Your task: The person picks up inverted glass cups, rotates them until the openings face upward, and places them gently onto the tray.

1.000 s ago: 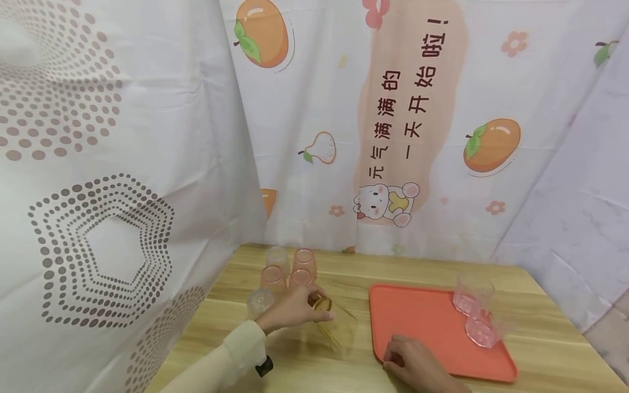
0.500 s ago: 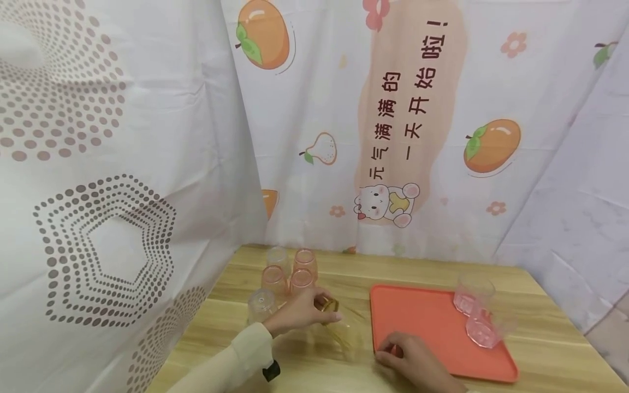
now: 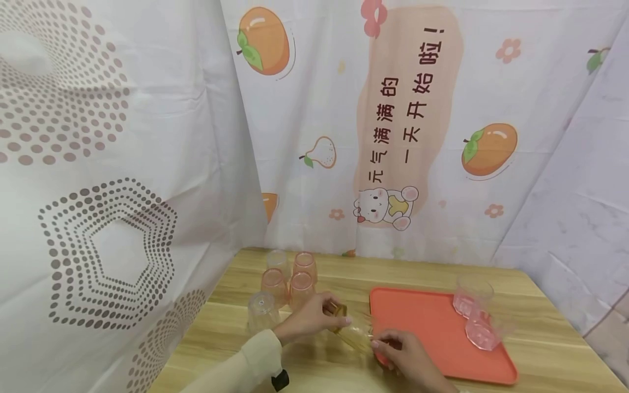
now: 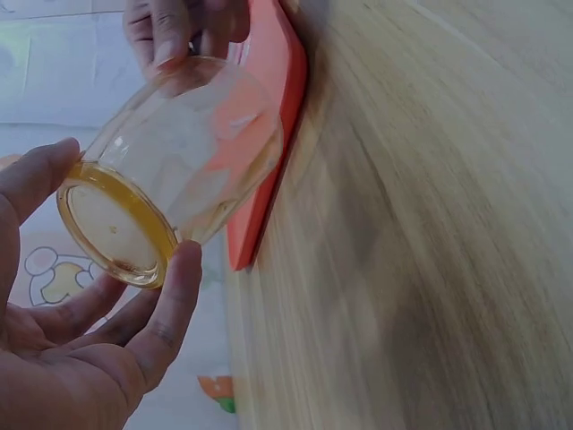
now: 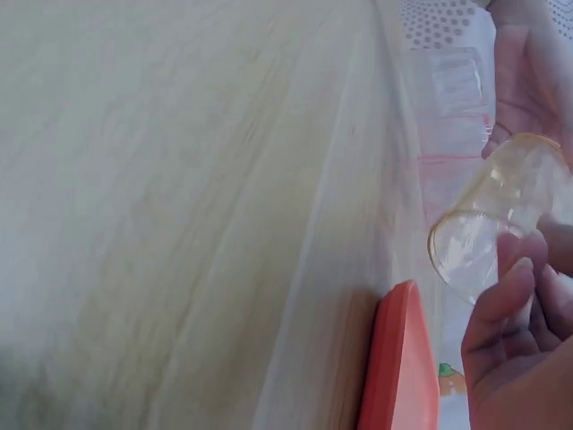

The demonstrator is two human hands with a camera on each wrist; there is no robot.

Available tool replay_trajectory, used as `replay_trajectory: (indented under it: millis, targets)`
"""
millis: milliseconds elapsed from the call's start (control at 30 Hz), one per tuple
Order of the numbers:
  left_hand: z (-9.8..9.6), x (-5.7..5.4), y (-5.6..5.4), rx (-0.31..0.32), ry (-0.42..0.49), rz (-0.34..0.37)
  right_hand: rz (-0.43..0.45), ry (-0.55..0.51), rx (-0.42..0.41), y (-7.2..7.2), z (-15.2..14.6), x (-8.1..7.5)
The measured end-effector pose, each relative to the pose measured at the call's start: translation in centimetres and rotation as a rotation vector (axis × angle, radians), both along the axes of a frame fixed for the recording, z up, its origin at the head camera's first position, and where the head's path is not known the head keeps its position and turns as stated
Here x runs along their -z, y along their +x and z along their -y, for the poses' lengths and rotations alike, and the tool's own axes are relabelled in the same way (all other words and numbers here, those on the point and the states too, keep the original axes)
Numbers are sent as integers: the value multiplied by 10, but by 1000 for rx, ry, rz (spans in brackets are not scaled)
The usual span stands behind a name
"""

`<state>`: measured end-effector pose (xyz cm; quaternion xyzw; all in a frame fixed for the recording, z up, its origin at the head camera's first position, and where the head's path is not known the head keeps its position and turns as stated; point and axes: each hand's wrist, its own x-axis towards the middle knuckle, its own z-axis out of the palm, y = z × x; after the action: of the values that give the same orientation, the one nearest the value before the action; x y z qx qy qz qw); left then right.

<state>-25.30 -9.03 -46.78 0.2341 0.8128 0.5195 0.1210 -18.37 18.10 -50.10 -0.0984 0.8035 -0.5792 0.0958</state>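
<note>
Amber glass (image 4: 175,166) above table (image 3: 339,275), curtains (image 3: 304,103) behind

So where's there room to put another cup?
Bare patches: the red tray left of its two pinkish glasses, and the table between the tray's far rim and the curtain. It's crowded at the table's left, where five glasses cluster, and by the tray's near-left corner, where the yellow glass is held.

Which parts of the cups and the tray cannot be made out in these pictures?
Head view: lower part of one pink cup, partly hidden behind the left hand.
Head view: near left corner of the red tray, mostly covered by the right hand.
Head view: mouth of the nearer cup on the tray, too faint to trace.
Right wrist view: rest of the tray, cut off by bottom edge.
</note>
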Motion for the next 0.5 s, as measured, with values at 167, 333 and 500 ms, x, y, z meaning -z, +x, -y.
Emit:
replay_trajectory:
  millis: [167,333,500]
  targets:
    - [-1,0,3,-4,3,-3,54,-117,142,0,3,-7]
    - [-1,2,3,8,-12,-34,9,-119,213,1,4,-15]
    - [1,4,5,31,-10,-35,-54,-99,202,2,5,-14]
